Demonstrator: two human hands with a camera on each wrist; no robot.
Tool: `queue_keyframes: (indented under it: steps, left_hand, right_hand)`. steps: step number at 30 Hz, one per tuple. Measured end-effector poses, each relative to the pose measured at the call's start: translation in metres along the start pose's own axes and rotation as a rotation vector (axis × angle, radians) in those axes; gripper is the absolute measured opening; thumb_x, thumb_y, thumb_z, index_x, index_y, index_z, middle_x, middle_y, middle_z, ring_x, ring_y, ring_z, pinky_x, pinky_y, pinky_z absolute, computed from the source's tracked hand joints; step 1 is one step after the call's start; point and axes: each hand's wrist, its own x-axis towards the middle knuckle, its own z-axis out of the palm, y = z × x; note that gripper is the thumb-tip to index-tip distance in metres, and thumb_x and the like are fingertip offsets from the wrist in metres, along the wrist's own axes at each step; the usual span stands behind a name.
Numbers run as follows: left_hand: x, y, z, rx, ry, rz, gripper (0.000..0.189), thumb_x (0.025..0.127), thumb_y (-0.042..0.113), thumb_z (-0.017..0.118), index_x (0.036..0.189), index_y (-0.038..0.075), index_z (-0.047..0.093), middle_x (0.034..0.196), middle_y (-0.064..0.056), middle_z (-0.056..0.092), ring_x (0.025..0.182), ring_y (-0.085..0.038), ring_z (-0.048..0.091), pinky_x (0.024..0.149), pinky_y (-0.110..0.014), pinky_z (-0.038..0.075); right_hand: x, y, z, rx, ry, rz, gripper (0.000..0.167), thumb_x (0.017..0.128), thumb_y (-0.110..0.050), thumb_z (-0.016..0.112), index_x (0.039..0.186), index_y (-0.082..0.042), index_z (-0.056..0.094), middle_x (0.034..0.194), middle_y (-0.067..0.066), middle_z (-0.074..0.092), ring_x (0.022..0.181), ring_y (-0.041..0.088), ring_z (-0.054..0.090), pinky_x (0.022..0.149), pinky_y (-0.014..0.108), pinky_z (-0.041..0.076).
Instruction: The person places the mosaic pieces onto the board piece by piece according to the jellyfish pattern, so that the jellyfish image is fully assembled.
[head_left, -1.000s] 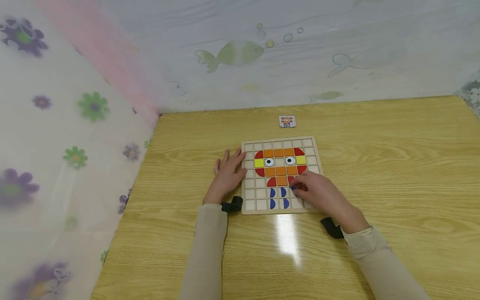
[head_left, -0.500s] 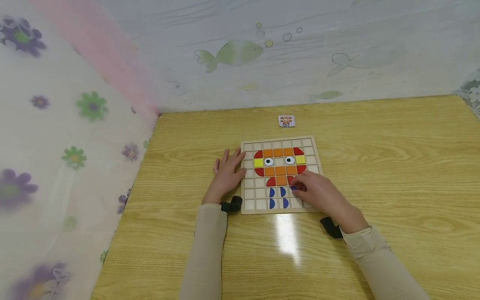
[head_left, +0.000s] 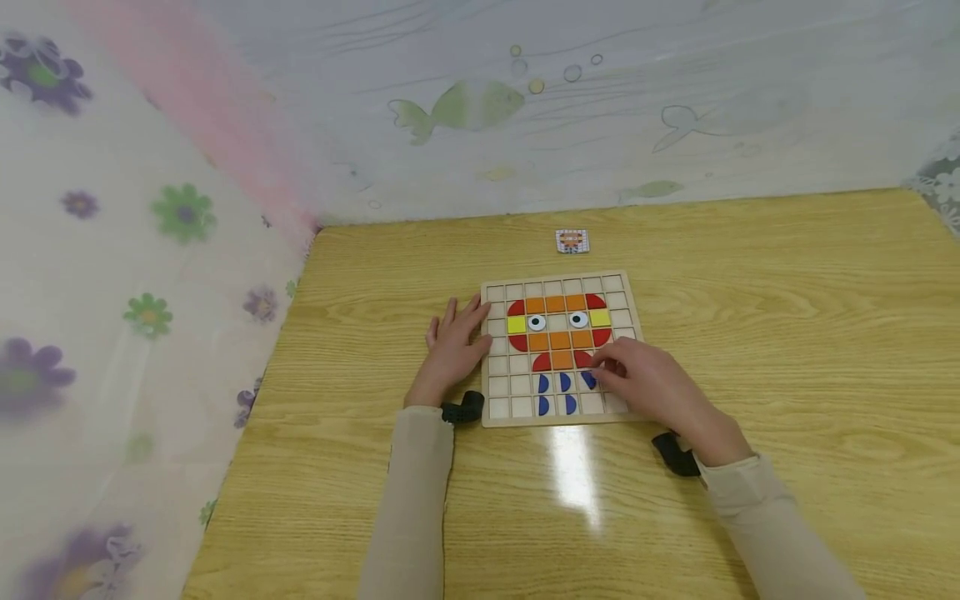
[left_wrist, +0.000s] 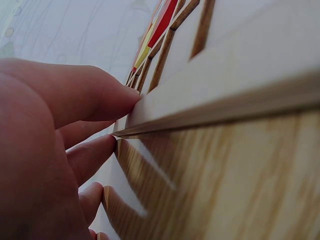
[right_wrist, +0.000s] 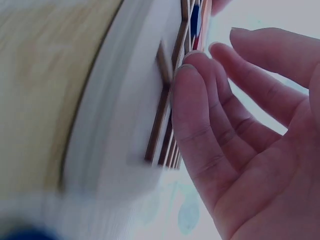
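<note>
A wooden grid board (head_left: 540,422) lies on the table, with orange squares (head_left: 560,360), red quarter-round tiles, yellow squares and two eye discs (head_left: 536,322) forming a face. Below them sit several blue half-round tiles (head_left: 543,405). One blue tile (head_left: 588,381) lies tilted in its cell, right by my right hand's fingertips. My right hand (head_left: 656,383) is over the board's lower right; in the right wrist view its thumb and fingers stand apart, with nothing visible between them. The fingertips and thumb of my left hand (head_left: 452,350) rest at the board's left edge.
A small pattern card (head_left: 572,242) showing a similar figure lies behind the board. The wooden table (head_left: 787,333) meets a wall with painted fish at the back and a flowered wall on the left.
My right hand has let go of the blue tile, which now lies askew in its cell, and has shifted slightly right. My left hand has stayed in place.
</note>
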Motion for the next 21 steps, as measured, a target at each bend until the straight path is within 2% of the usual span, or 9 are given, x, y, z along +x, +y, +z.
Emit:
queue_keyframes:
  steps: [13,21]
  left_hand:
    - [0.000,-0.001,0.001,-0.010,-0.011,-0.009,0.053,0.089,0.026,0.047,0.140,0.023,0.031,0.147,0.008,0.017,0.135,-0.020,-0.005,0.101,-0.045,-0.008]
    - [-0.001,0.000,-0.001,-0.013,-0.006,0.005,0.053,0.090,0.025,0.048,0.140,0.022,0.032,0.147,0.007,0.018,0.135,-0.021,-0.004,0.101,-0.046,-0.008]
  right_hand:
    - [-0.024,0.023,-0.021,0.010,0.014,0.013,0.018,0.087,-0.024,0.058,0.098,-0.012,0.064,0.083,-0.003,0.058,0.072,0.014,0.049,0.068,0.034,0.041]
    - [-0.041,0.034,-0.029,-0.008,0.033,0.018,0.016,0.086,-0.024,0.059,0.093,-0.011,0.065,0.079,-0.005,0.058,0.069,0.012,0.049,0.066,0.033,0.042]
